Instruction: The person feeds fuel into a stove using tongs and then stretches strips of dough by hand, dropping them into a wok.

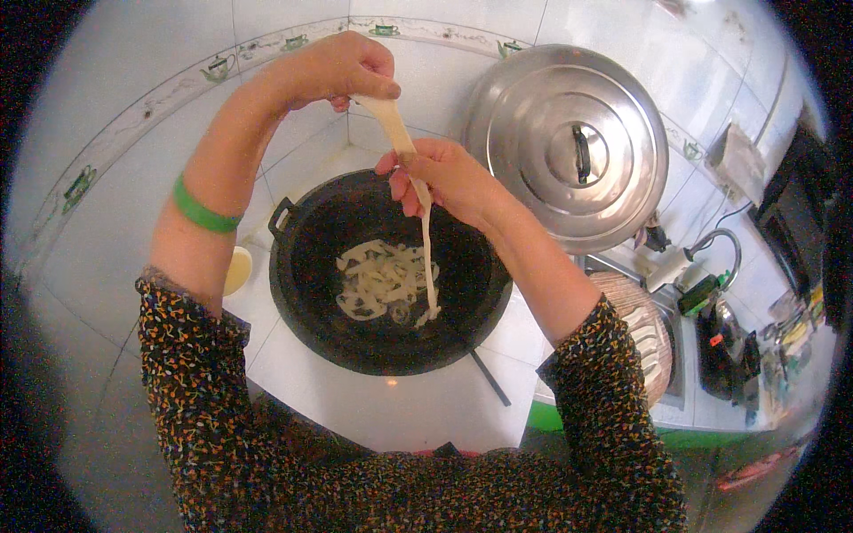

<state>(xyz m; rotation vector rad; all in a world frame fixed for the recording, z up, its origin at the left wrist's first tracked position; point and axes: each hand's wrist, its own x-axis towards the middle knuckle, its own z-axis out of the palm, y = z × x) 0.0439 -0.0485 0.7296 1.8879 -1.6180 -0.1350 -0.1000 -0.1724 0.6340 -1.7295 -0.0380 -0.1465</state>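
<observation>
A long strip of dough [394,126] hangs between my hands. My left hand [356,70], raised near the tiled wall, pinches its wide upper end. Lower and to the right, my right hand [433,174] has its fingers around the strip where it narrows. The thin tail hangs down over a large black wok [320,346], its end at the pieces inside. Pale flat dough pieces [380,276] lie together in the middle of the wok, in what looks like liquid.
A large metal lid [533,146] leans against the wall behind right. On the right, several dough strips [646,346] lie on a round wooden board [610,286] by the sink with its curved faucet [736,253]. A yellowish bowl [238,270] stands left of the wok.
</observation>
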